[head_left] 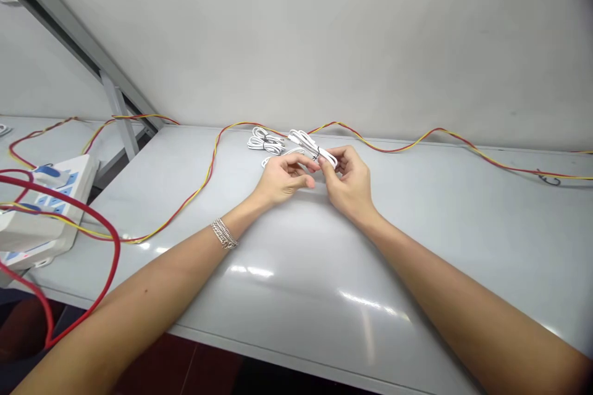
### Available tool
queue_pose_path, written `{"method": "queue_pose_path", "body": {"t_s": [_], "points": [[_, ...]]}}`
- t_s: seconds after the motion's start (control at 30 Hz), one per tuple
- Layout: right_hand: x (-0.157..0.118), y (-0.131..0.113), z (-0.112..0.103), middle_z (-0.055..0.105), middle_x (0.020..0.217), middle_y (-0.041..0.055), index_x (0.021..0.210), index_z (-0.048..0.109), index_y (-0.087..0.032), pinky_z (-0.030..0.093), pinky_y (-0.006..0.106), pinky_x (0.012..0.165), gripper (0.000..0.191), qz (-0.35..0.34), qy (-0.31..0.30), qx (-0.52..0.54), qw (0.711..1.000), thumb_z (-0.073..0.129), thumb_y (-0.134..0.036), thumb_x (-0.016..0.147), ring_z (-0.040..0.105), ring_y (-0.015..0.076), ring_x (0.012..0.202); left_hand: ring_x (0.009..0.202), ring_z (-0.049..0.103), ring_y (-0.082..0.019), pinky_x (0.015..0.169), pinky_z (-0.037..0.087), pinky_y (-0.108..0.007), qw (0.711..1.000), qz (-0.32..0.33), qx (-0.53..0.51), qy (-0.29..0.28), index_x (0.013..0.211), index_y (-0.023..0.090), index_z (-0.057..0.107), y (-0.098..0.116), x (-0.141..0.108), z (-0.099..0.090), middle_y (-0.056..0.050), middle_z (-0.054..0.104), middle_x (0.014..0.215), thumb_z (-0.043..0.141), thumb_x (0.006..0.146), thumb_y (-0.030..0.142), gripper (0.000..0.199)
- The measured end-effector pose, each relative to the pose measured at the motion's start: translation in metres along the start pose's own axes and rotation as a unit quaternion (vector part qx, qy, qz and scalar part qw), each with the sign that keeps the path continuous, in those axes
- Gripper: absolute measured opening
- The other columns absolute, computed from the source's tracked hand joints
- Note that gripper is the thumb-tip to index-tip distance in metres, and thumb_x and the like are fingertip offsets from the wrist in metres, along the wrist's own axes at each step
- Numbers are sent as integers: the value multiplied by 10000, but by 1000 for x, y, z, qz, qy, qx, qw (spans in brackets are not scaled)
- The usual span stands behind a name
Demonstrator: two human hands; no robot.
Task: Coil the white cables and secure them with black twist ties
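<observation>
A bundled white cable (304, 139) with a dark tie round its middle is pinched at its right end between the thumb and fingers of my right hand (349, 182). Just left of it, my left hand (285, 178) has its thumb and fingers apart, the fingertips close to the bundle and nothing visible between them. Behind my left hand, more tied white cable bundles (265, 142) lie on the grey table (296, 271) near the wall. Part of another white cable shows just above my left fingers, mostly hidden by them.
A red and yellow twisted wire (214, 154) winds along the table's back edge and down its left side. On the left are a white power strip (83, 182) with plugs and a looping red cable (115, 253). A small dark tie (549, 179) lies at the right.
</observation>
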State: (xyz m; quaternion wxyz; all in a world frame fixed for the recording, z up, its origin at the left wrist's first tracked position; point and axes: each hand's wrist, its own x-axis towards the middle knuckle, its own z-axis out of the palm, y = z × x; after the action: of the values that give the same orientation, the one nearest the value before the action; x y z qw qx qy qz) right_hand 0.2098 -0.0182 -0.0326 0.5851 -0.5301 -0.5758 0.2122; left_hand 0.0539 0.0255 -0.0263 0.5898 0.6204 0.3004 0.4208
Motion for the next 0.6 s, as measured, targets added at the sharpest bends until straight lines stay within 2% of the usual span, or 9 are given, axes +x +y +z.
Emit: {"method": "queue_pose_path", "body": {"t_s": [0.47, 0.6], "points": [[0, 2, 0, 681, 849, 25, 918, 591, -219, 477, 314, 659, 216, 5, -6, 13, 1000, 650, -426, 900, 600, 167, 712, 566, 600, -110, 589, 485, -242, 1000, -5, -15, -3, 776, 133, 723, 4, 0, 1, -58, 726, 793, 954, 402, 567, 618], [0, 2, 0, 680, 851, 25, 912, 594, -219, 486, 317, 669, 229, 6, -10, 12, 1000, 659, -438, 894, 607, 172, 727, 565, 598, -109, 592, 477, -235, 1000, -6, -18, -4, 780, 127, 725, 2, 1, 0, -44, 710, 735, 963, 392, 550, 621]]}}
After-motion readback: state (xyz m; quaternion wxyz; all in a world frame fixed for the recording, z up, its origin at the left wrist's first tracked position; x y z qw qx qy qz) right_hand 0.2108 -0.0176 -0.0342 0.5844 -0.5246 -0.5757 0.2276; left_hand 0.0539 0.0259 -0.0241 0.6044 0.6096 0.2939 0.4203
